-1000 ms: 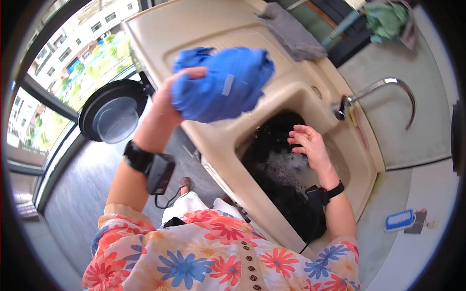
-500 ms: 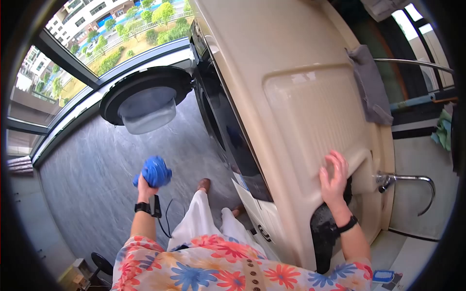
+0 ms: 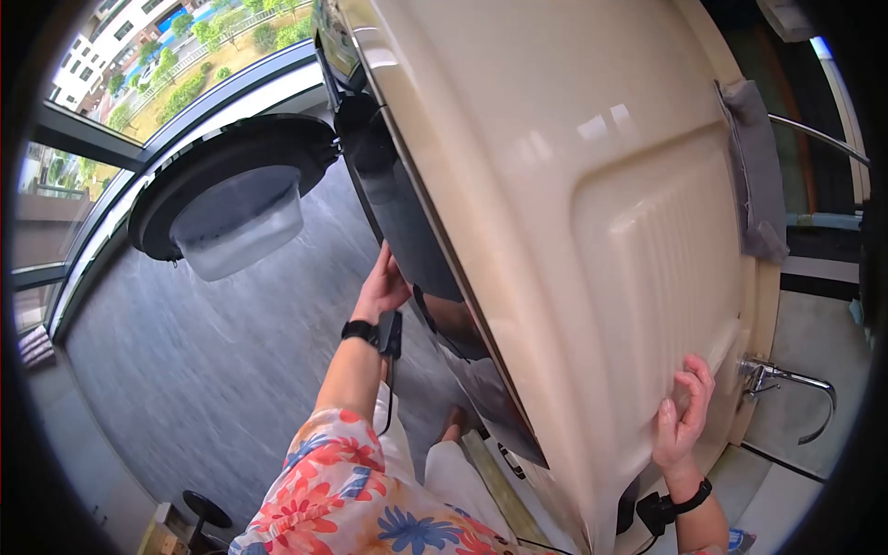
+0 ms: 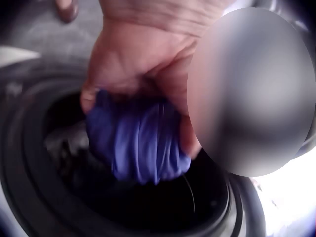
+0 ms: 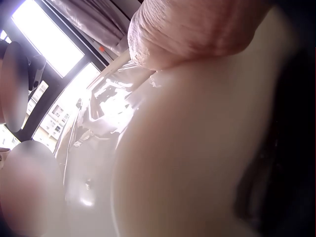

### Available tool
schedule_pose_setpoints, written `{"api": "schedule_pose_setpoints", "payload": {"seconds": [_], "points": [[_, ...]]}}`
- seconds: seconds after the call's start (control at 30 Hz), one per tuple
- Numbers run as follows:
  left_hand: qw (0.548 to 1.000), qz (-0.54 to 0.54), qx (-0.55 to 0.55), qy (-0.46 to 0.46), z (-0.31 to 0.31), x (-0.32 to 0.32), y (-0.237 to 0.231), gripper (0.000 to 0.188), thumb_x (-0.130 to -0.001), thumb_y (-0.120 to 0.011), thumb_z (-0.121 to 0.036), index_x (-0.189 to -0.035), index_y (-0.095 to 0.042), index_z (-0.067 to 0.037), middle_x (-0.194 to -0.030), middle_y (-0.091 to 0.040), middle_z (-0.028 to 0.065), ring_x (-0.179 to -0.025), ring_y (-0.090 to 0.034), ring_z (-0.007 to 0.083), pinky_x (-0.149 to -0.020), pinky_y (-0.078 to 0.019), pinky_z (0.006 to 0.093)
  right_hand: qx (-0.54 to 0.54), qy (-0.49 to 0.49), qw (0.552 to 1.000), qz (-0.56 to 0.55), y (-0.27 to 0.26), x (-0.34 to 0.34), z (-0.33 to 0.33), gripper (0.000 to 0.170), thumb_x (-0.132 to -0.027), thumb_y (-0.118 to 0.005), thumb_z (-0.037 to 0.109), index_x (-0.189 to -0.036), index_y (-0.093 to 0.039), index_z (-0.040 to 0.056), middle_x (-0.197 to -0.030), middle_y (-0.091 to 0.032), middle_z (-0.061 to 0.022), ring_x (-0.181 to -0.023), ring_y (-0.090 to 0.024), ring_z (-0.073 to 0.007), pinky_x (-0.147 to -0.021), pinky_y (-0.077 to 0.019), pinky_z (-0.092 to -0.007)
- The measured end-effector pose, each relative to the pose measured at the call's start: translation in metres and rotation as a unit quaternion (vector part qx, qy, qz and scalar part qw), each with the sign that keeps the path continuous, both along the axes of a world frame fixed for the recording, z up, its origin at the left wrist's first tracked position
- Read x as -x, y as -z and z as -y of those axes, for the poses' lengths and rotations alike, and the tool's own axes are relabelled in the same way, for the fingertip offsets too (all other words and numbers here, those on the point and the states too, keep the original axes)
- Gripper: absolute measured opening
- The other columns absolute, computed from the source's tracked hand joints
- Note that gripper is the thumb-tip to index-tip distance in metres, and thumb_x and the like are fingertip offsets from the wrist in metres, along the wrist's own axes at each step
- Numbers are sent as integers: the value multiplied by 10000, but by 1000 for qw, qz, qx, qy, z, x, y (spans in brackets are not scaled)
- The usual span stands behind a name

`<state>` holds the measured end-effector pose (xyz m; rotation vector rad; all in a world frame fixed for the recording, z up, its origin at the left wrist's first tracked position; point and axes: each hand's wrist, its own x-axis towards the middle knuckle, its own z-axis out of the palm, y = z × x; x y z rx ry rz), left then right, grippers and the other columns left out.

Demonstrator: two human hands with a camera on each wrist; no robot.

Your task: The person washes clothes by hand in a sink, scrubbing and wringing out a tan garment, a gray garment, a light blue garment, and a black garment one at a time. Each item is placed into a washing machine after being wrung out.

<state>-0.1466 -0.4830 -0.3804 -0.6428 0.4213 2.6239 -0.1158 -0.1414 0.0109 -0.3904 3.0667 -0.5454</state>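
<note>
While the left hand (image 4: 143,54) held the blue cloth (image 4: 140,145) at the round mouth (image 4: 24,163) of the washer (image 3: 412,222), its fingers were wrapped around the bundle. I judged it best to keep the folds tucked together and well inside the washer before loosening that grasp, lest a loose edge catch. The right hand (image 3: 683,421), up above the washer's front, had its fingers loosely bent around nothing; whether it touched the cream counter (image 3: 499,176), I couldn't tell. The cloth looked thin and soft, gathered in narrow, rounded pleats. The washer's front was smooth, glossy black, and its round door (image 3: 166,208) stood swung out, bulging with a clear bowl (image 3: 248,245). Over the washer, the counter shone, hard and smooth.
</note>
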Motion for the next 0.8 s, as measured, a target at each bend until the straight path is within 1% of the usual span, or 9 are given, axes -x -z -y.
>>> {"api": "schedule_pose_setpoints", "payload": {"seconds": [0.07, 0.27, 0.4, 0.53, 0.6, 0.63, 0.7, 0.73, 0.8], "points": [[993, 113, 18, 15, 7, -31, 9, 523, -836, -504, -545, -1183, -513, -153, -1128, -574, 59, -1082, -487, 234, -878, -370, 430, 3, 3, 1000, 0, 0, -2, -1, 304, -730, -510, 110, -1014, -492, 3, -1210, -430, -201, -1173, -372, -385, -987, -288, -471], [980, 130, 149, 22, 56, -73, -32, 368, -862, -552, -355, -1154, -523, -133, -1034, -627, 119, -957, -598, 253, -845, -425, 449, -12, -19, 999, -45, -2, -1, -1, 314, -695, -583, 112, -995, -548, 26, -1152, -497, -169, -1125, -432, -369, -963, -334, -442], [982, -13, 184, 26, 108, -58, -61, 343, -901, -472, -303, -1189, -518, -124, -1017, -641, 73, -946, -607, 201, -842, -439, 397, 9, -19, 993, -117, 7, -2, -10, 319, -671, -646, 128, -980, -580, 88, -1125, -534, -94, -1096, -466, -323, -912, -369, -419], [948, -44, 314, 18, 141, -20, -168, 382, -914, -467, -251, -1265, -462, -101, -1074, -611, 73, -969, -584, 183, -861, -428, 341, 72, -28, 987, -143, 6, -9, -18, 273, -688, -652, 189, -937, -589, 95, -1089, -542, -82, -1048, -483, -306, -891, -386, -398], [923, -126, 363, 16, 154, -14, -227, 412, -914, -477, -232, -1293, -427, -79, -1102, -590, 75, -1012, -542, 163, -865, -418, 319, 288, -52, 956, -24, 0, -15, -37, 271, -708, -657, 206, -934, -588, 73, -1067, -557, -95, -1011, -513, -297, -854, -422, -357], [901, -129, 414, -5, 136, -5, -260, 433, -911, -482, -222, -1309, -401, -71, -1116, -575, 74, -984, -543, 155, -855, -417, 315, 314, -44, 947, -59, -5, -18, -68, 274, -724, -657, 208, -933, -579, 48, -1038, -573, -106, -969, -544, -279, -821, -448, -326], [863, -171, 474, -11, 106, -7, -327, 434, -911, -476, -199, -1312, -385, -59, -1106, -560, 70, -924, -540, 128, -811, -422, 276, 262, 12, 965, 18, -33, -59, -121, 272, -722, -650, 178, -949, -579, 47, -1038, -582, -103, -974, -558, -263, -823, -450, -339], [853, -201, 482, -3, 101, -5, -348, 431, -911, -473, -191, -1311, -383, -54, -1095, -558, 67, -911, -538, 122, -794, -423, 258, 234, -25, 972, 16, -22, -84, -154, 288, -717, -646, 185, -966, -585, 52, -1044, -582, -105, -973, -560, -264, -814, -453, -346], [824, -265, 499, 34, 76, -5, -379, 428, -912, -471, -186, -1307, -383, -45, -1065, -560, 63, -899, -538, 117, -768, -422, 228, 96, 16, 979, 182, 7, -160, -224, 451, -675, -685, 245, -1076, -564, 77, -1105, -558, -126, -1039, -517, -304, -885, -417, -392]]}}
